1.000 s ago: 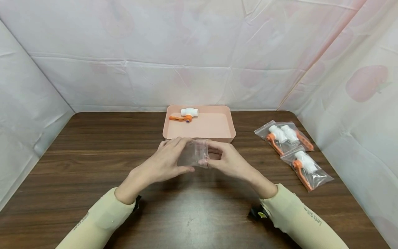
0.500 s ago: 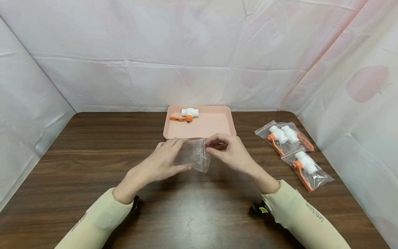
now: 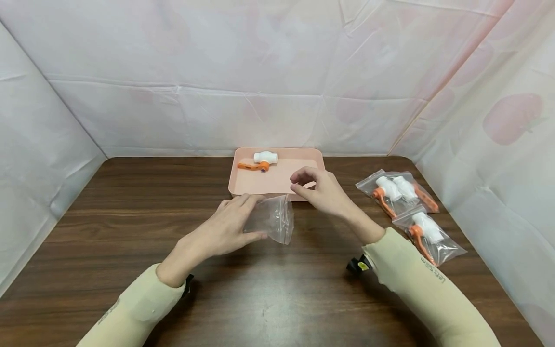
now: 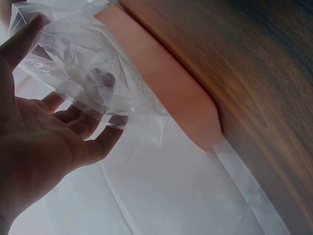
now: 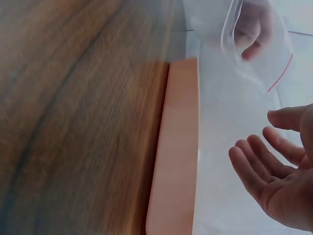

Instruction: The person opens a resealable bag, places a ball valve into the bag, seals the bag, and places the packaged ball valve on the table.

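Observation:
My left hand [image 3: 225,224] holds a clear zip-lock bag [image 3: 275,219] between thumb and fingers. In the left wrist view the thumb lies over the bag [image 4: 73,54] and several fingers show through or behind its plastic. The bag's mouth faces right and gapes in the right wrist view, with a red line along one edge. My right hand [image 3: 323,193] is apart from the bag, over the tray's front right corner, its fingers loosely bent around nothing. A ball valve [image 3: 266,157], white with an orange lever, lies in the pink tray [image 3: 277,185] at the left.
Several bagged ball valves lie at the right of the brown wooden table [image 3: 130,193]: two bags overlap at the back, and another bag [image 3: 429,233] sits nearer. White printed sheeting [image 3: 208,120] walls the back and sides, close behind the tray.
My right hand has let go of the bag's mouth and moved up and right toward the tray. The left hand keeps the bag almost in place, and its mouth has opened.

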Demonstrator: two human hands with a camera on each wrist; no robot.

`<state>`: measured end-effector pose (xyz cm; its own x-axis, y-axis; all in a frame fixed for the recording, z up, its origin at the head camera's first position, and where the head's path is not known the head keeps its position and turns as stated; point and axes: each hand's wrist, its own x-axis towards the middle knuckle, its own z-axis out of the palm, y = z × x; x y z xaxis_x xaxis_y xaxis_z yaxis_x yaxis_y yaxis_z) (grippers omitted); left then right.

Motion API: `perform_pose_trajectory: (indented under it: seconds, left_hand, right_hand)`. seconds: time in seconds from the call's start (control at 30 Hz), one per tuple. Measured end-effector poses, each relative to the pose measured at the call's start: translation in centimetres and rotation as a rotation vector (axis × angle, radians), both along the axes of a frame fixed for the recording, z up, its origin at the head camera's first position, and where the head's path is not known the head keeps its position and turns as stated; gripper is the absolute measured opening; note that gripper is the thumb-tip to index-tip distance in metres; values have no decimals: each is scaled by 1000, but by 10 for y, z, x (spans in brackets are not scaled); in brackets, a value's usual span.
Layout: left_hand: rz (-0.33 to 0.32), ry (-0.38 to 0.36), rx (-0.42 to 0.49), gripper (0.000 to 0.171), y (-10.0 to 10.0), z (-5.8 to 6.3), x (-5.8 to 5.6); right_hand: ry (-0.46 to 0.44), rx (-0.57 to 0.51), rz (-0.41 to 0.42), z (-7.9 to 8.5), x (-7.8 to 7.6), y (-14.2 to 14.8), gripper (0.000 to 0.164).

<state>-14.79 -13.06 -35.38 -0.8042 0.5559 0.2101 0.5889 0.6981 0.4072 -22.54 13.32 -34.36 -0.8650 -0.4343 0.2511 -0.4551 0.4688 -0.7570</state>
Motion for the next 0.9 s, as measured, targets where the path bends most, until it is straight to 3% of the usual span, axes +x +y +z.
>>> perform_pose_trajectory:
  seconds: [0.27, 0.57, 0.9]
  left_hand:
    - [-18, 13, -6, 72, 1, -1, 2]
    - [-42, 19, -27, 74, 3, -2, 4]
    - [-42, 8, -43, 73, 4, -2, 5]
  right_hand:
    - [-48, 114, 77, -5, -24, -13, 31]
    - [-8, 212, 90, 1, -48, -23, 35]
    - [-40, 493, 86, 3, -72, -41, 55]
